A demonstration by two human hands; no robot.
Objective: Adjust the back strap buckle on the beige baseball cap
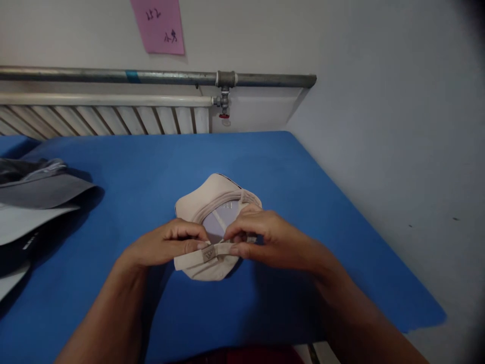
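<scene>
A beige cap (pixel 208 197) lies upside down on the blue table, its brim pointing away to the upper left and its lilac inside showing. My left hand (pixel 170 242) pinches the back strap left of a small grey-brown label (pixel 208 254). On the label's other side, my right hand (pixel 261 235) grips the strap between thumb and fingers. The strap's free end sticks out below my left fingers. My right fingertips partly hide the cap's inner right side.
Several caps in grey, white and black (pixel 45 189) are stacked at the left edge of the blue table (pixel 303 182). A radiator (pixel 113 120) and metal pipe (pixel 170 78) run behind it. A pink note (pixel 161 28) hangs above; a wall stands at the right.
</scene>
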